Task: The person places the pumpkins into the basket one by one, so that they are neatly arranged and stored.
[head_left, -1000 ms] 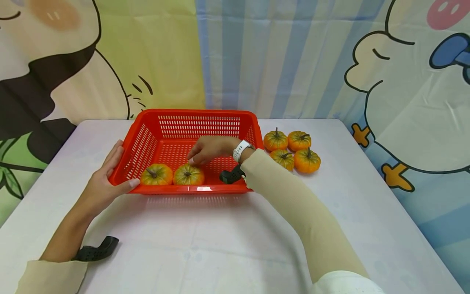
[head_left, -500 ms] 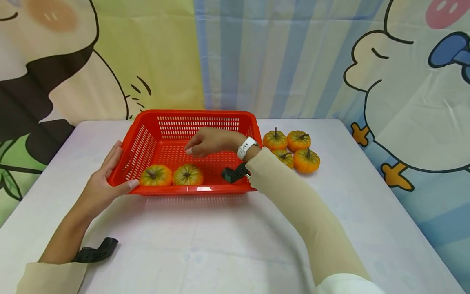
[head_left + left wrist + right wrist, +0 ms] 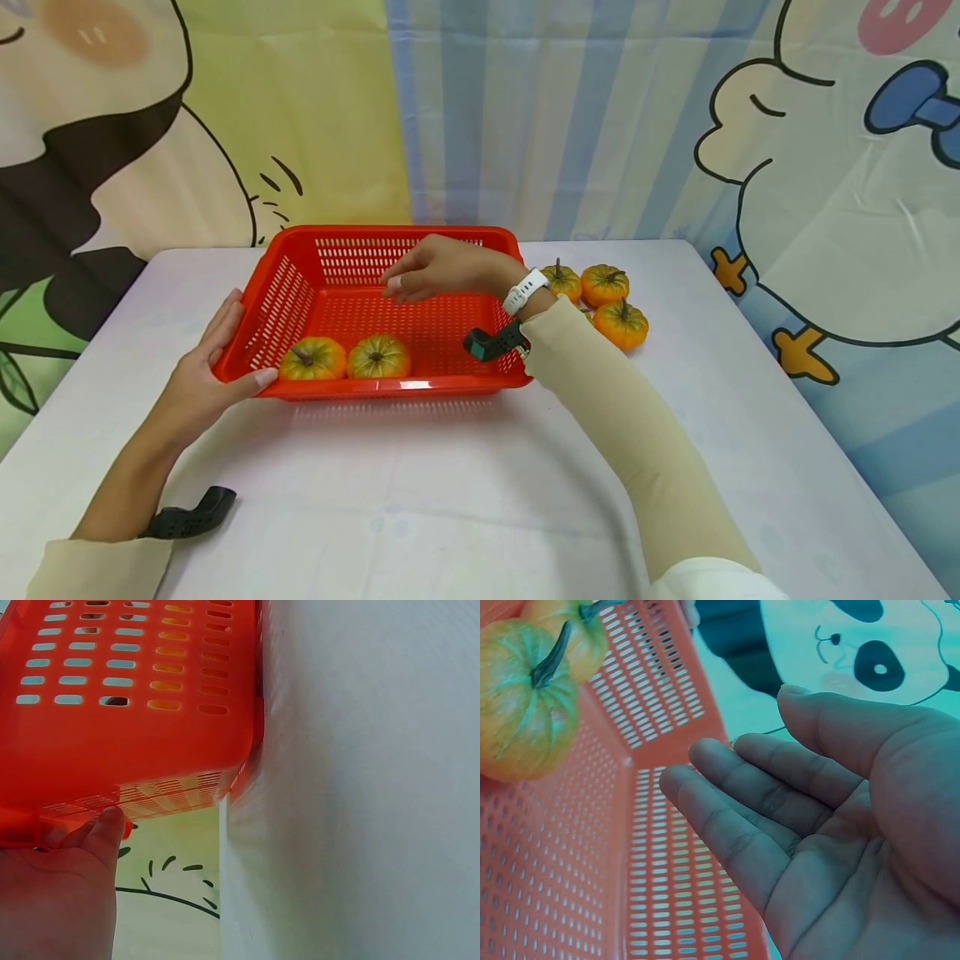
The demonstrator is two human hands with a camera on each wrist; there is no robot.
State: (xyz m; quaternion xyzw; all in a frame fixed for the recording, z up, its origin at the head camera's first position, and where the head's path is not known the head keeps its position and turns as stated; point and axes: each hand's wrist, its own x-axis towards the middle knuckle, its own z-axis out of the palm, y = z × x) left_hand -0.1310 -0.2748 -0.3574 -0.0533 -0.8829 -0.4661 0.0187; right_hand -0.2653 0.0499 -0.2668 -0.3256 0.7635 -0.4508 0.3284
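Observation:
A red plastic basket (image 3: 420, 385) with slotted walls stands on the table, two small orange-green pumpkins side by side in its front left part: a left pumpkin (image 3: 312, 360) and a right pumpkin (image 3: 378, 357). My left hand (image 3: 202, 367) grips the basket's front left corner, thumb over the rim and fingers along the outer left wall. Seen from the left wrist, that hand (image 3: 71, 877) is at the basket's rim. Above the basket's middle, my right hand (image 3: 450, 268) hovers with nothing in it; its fingers are loosely extended in the right wrist view.
Several more pumpkins (image 3: 621, 323) sit grouped on the white table (image 3: 420, 492) just right of the basket, partly covered by my right wrist. A printed cartoon curtain (image 3: 487, 117) hangs behind the table's far edge.
My right hand has lifted up and away from the right pumpkin in the basket. The left hand keeps its hold on the corner, and both pumpkins stay in place.

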